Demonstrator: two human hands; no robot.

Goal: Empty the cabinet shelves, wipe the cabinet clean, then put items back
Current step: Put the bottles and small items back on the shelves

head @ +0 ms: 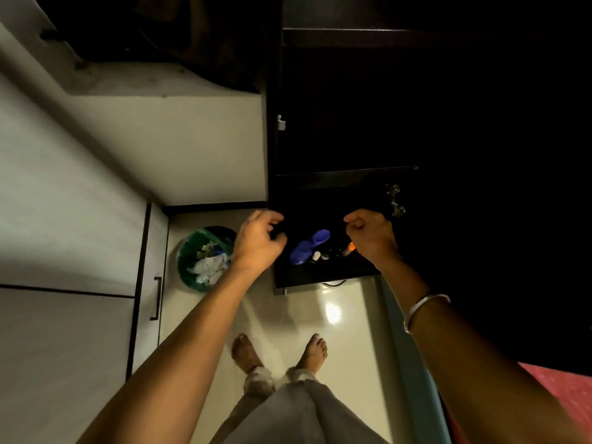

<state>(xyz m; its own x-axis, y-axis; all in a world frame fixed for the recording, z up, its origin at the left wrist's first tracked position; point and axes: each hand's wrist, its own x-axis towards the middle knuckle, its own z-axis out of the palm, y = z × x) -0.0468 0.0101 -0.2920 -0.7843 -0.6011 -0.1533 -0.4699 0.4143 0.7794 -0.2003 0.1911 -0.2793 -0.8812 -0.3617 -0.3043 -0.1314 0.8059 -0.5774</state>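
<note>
A person stands barefoot on a glossy pale tiled floor (333, 302), both arms reaching toward a dark wooden cabinet (336, 139) that is all but lost in shadow. At far left, a matt off-white cupboard unit with a slim black bar handle (157, 298) lines the wall. Beside it sits a round green plastic waste bin (192, 277), part-filled with crumpled white paper. The left hand (258, 243) hovers at the cabinet's left edge, fingers loosely curled around nothing that can be seen.

On the cabinet's lower shelf (320, 274) lies a curved blue plastic bottle (309, 248), tipped on its side, smooth and slippery-looking. Just beside it stand several small containers (322, 256), too dim to identify, and a small orange-tipped item (349, 246). The right hand (370, 233), a silver metal bangle (423, 310) on its forearm, is curled above them; whether it pinches anything cannot be told.

The risk appears plain: poor light inside the cabinet could lead a reaching hand to knock the small containers over or off the shelf onto the hard floor, close to bare feet. The blue bottle, already on its side, may roll off.
</note>
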